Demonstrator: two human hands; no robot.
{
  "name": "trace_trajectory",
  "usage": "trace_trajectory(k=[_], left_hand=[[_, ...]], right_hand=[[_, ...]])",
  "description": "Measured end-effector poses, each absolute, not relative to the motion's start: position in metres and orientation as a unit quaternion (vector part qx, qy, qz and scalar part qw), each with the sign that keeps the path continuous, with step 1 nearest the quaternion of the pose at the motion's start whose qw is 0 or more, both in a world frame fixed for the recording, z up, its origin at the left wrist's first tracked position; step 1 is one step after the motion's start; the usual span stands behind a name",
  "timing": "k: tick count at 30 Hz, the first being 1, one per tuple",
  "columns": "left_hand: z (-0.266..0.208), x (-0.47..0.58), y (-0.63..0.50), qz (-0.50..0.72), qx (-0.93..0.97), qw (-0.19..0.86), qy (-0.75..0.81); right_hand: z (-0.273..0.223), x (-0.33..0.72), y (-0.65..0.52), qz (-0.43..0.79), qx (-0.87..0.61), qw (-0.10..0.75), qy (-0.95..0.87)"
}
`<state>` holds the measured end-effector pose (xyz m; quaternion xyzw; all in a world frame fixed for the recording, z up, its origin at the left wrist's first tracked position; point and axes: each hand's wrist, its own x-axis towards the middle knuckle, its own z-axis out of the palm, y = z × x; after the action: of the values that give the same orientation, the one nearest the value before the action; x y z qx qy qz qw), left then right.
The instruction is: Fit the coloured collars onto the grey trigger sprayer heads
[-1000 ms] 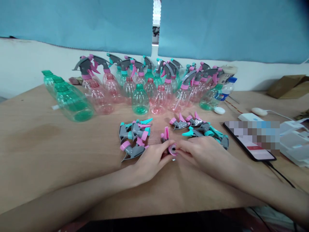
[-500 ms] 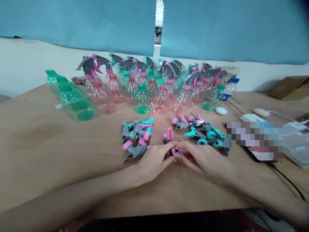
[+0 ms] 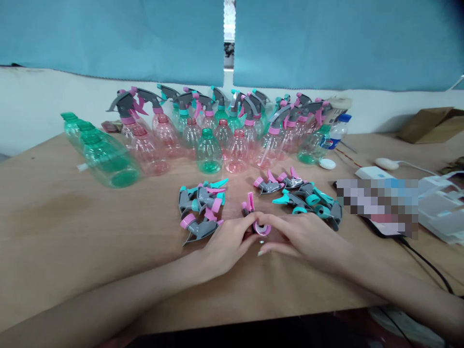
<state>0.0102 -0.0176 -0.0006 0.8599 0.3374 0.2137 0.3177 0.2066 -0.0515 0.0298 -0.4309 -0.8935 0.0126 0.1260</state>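
Observation:
My left hand [image 3: 227, 239] is closed around a pink-and-grey trigger spray head [image 3: 261, 229], its pink collar opening turned toward me and its pink trigger pointing up and away. My right hand [image 3: 304, 234] is beside it, index fingertip at the collar's top edge and thumb spread apart below. A tiny shiny piece [image 3: 261, 241] shows just under the collar; I cannot make out what it is. Left of my hands lies a group of spray heads [image 3: 201, 227] in grey, pink and turquoise. Another group of spray heads [image 3: 311, 200] lies to the right.
Green and pink clear bottles [image 3: 209, 157] stand in rows at the back, several with spray heads on. A phone [image 3: 384, 229] with a cable, a clear plastic box [image 3: 440, 212], a white round object [image 3: 327, 164] and a cardboard box [image 3: 431, 126] are on the right.
My right thumb has come away from the collar and moved down, spreading from the index finger. The left hand keeps its hold. The whole view has shifted slightly.

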Motion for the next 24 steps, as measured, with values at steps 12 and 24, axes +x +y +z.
trace_trajectory(k=[12, 24], left_hand=[[0.000, 0.010, -0.018, 0.215, 0.864, 0.314, 0.330], [0.007, 0.009, -0.022, 0.227, 0.865, 0.313, 0.320]], right_hand=[[0.033, 0.208, -0.057, -0.007, -0.432, 0.170, -0.885], [0.036, 0.209, -0.065, -0.001, -0.461, 0.148, -0.875]])
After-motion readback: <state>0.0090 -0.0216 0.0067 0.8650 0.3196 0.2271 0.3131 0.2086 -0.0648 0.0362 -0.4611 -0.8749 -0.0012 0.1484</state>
